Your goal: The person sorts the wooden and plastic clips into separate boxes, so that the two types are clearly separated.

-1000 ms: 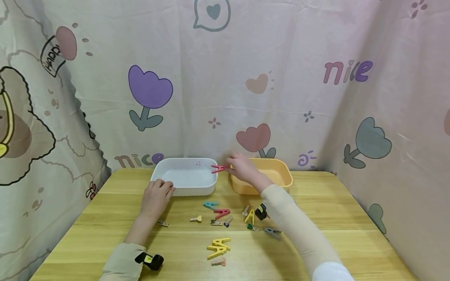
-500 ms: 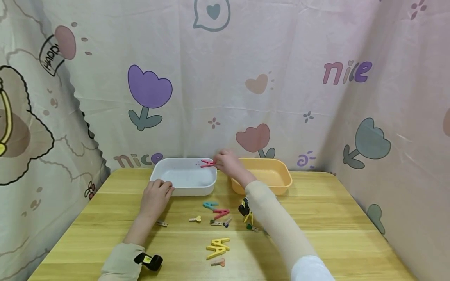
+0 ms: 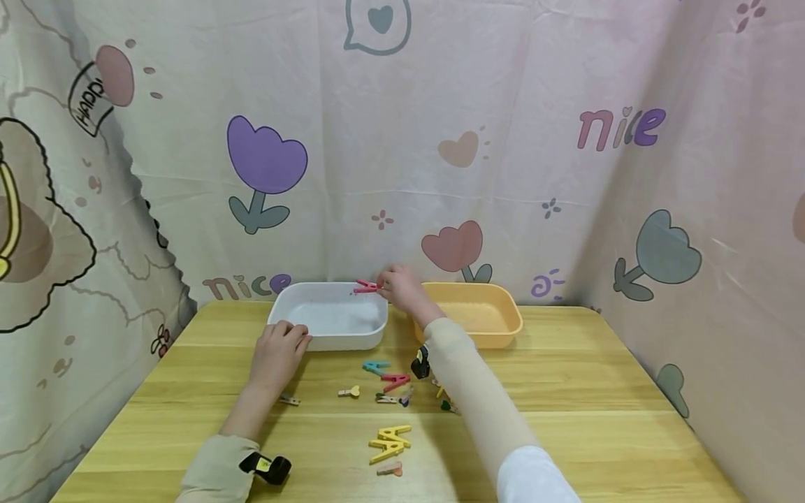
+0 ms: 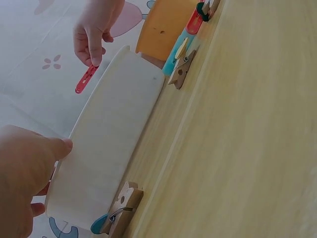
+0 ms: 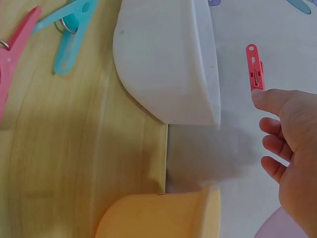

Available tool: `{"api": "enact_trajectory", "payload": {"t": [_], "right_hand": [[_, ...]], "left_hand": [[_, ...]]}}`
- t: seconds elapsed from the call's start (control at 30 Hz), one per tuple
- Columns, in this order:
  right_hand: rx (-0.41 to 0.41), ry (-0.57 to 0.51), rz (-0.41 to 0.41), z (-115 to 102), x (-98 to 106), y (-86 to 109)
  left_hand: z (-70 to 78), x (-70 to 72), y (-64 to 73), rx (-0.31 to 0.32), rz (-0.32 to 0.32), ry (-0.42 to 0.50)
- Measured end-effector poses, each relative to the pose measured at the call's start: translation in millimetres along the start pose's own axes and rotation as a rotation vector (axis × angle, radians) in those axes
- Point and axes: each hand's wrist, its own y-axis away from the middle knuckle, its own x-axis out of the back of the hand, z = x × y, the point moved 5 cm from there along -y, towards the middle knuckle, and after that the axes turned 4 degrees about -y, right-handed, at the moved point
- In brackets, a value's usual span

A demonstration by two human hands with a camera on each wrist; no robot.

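My right hand pinches a red plastic clothespin by one end. It is held over the back right corner of the white tub, above the rim. My left hand grips the tub's near left rim, its thumb against the outer wall and the other fingers curling over to the inside. Just in front of the tub lie a turquoise clothespin and a second red clothespin. A small wooden clothespin with a blue end is beside the left hand.
To the right of the white tub stands a yellow tub, partly behind the right forearm. Nearer on the wooden table are two yellow clothespins, a peach-ended wooden one and several others. A patterned curtain hangs behind.
The right hand has moved left with the red clothespin, from the yellow tub's left edge to over the white tub's right side. The left hand has stayed on the rim.
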Motion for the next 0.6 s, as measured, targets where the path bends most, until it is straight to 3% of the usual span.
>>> {"api": "enact_trajectory", "payload": {"t": [0.27, 0.6], "right_hand": [[-0.054, -0.061, -0.019, 5, -9, -4.6], [-0.071, -0.081, 0.006, 4, -11, -9.7]], "left_hand": [[-0.3, -1.3, 1.4, 0.003, -0.015, -0.008], [0.9, -0.2, 0.2, -0.021, 0.022, -0.012]]}}
